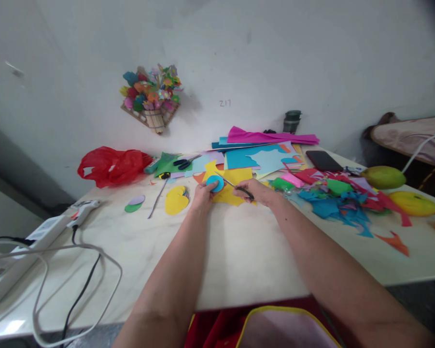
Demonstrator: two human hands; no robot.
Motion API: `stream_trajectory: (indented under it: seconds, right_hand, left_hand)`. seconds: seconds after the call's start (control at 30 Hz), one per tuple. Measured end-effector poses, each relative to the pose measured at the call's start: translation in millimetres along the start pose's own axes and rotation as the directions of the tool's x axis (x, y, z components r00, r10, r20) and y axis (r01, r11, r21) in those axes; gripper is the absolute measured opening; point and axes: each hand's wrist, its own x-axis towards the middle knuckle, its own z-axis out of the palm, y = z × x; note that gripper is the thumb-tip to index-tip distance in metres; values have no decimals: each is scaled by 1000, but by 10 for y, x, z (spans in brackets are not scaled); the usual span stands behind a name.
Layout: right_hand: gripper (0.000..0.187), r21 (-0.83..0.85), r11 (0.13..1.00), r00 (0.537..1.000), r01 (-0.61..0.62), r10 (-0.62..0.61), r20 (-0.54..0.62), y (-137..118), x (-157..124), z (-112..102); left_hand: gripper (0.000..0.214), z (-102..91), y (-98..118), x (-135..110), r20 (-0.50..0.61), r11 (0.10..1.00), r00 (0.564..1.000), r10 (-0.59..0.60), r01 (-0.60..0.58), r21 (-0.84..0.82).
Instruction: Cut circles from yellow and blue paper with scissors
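In the head view, I have the left hand [204,191] pinching a blue disc [215,183] over yellow paper [229,197], the right hand [256,190] gripping scissors [229,182] just beside it; a slipping blade could nick the disc or that thumb. The vase [154,120] holds flowers [153,96]; I can't tell the red bag's [112,166] contents.

A pale wall [246,63] with a small handwritten "217" rises behind the whitish tabletop [239,261]. A colourful flower decoration [150,92] hangs there. Dark floor [420,309] shows at lower right.
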Motion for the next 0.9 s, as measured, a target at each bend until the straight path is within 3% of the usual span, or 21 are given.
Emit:
stream_trajectory:
  seconds: [0.9]
  right_hand:
    - [32, 20, 997, 996, -75, 75, -46, 83, 49, 5]
  left_hand:
    - [24, -15, -24, 22, -18, 1000, 1000, 15, -16, -14]
